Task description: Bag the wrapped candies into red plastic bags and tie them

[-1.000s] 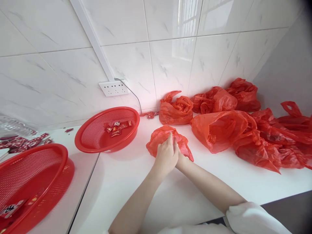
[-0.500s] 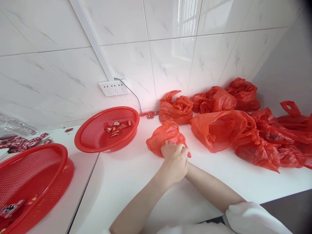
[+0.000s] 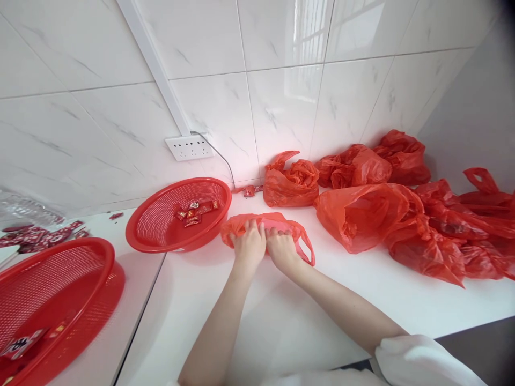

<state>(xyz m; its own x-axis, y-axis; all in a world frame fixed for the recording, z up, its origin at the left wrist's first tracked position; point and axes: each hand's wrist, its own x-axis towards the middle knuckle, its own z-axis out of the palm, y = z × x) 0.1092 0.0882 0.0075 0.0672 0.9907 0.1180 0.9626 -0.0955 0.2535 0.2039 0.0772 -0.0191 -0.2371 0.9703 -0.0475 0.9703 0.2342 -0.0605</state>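
Note:
A thin red plastic bag (image 3: 295,229) lies on the white counter in front of me, its mouth spread sideways and a handle loop at its right end. Something pink shows inside the opening. My left hand (image 3: 249,246) is closed on the bag's near edge, with fingers curled over it. Close beside it, my right hand (image 3: 280,249) grips the same edge, knuckles turned away from me. The fingertips of both hands are hidden in the plastic. Just to the left stands a red plastic basket (image 3: 137,228) with several small wrapped packets (image 3: 193,213) at its bottom.
A larger red basket (image 3: 98,247) stands at the lower left, packets inside. Behind it lie red wrappers (image 3: 52,236) and clear plastic. More red bags (image 3: 292,185) line the wall; an open one (image 3: 362,214) lies to the right. A socket strip (image 3: 189,147) with a cable is on the tiles.
My hands were crossed at the wrists over the bag. They have come apart side by side, the left hand moving left, and the bag's mouth is now stretched wider.

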